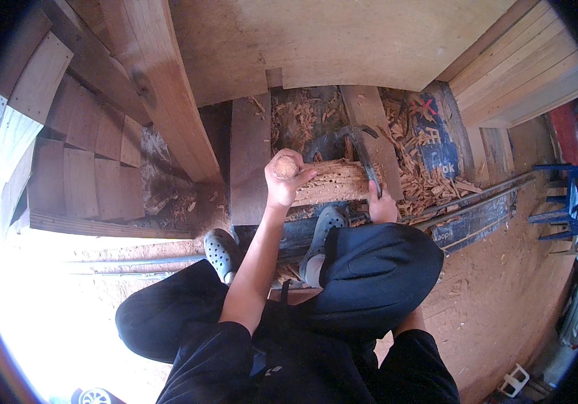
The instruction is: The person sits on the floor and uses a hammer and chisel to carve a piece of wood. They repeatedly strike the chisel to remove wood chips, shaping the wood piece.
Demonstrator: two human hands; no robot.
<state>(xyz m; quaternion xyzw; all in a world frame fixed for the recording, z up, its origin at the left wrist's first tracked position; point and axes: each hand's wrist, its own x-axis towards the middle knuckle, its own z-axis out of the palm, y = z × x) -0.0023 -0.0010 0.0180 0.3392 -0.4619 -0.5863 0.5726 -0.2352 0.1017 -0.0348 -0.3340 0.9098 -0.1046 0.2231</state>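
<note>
A pale, rough-hewn piece of wood [334, 184] lies crosswise in front of my feet, its surface full of pits and chipped grooves. My left hand [282, 183] is closed around its left end, where a rounded end shows above the fingers. My right hand [382, 205] grips the handle of a dark hammer-like tool [367, 161] with a curved, hooked head. This tool slants across the wood's right end, its head beyond the far side. I cannot tell whether it touches the wood. My feet, in grey clogs [330, 227], are just on the near side.
Wood chips [418, 158] lie scattered over boards and a blue printed sheet [442, 148]. A thick timber post [167, 87] leans at the left, by stacked wooden panels [93, 175]. A plywood sheet [336, 44] stands ahead. Pipes [484, 195] and a blue plastic chair [567, 205] are at the right.
</note>
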